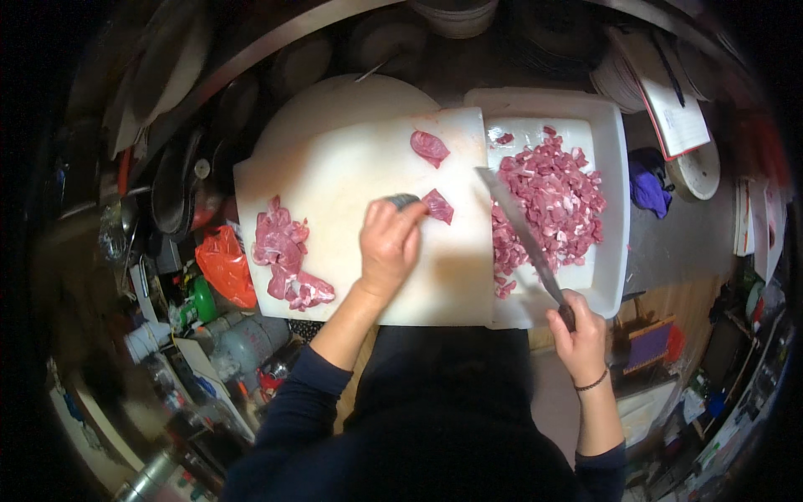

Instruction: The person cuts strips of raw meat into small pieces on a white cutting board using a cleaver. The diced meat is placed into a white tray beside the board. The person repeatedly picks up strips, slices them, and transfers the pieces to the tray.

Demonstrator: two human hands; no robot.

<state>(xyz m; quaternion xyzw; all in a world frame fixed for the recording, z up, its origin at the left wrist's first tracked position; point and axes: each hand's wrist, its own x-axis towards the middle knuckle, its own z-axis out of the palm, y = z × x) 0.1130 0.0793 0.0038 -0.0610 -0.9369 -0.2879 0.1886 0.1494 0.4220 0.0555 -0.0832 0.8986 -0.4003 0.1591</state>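
A white cutting board (pixel 351 163) lies before me, its right edge over a white plastic tub (pixel 611 188) that holds a heap of cut raw meat (pixel 552 194). My left hand (pixel 389 245) is over the board with a small grey object (pixel 403 201) at its fingers, beside a piece of raw meat (pixel 438 207); whether the fingers grip either is unclear. Another meat piece (pixel 430 148) lies farther back. Larger raw meat pieces (pixel 282 251) lie at the board's left. My right hand (pixel 580 329) holds a long knife (pixel 530 241) by its handle, the blade above the tub.
Behind the board stands a round pale board (pixel 351 100). An open notebook (pixel 674 122) lies at the back right, near a purple cloth (pixel 649 187). A red plastic bag (pixel 226 267) touches the left side, with a gas cylinder (pixel 251 342) below it.
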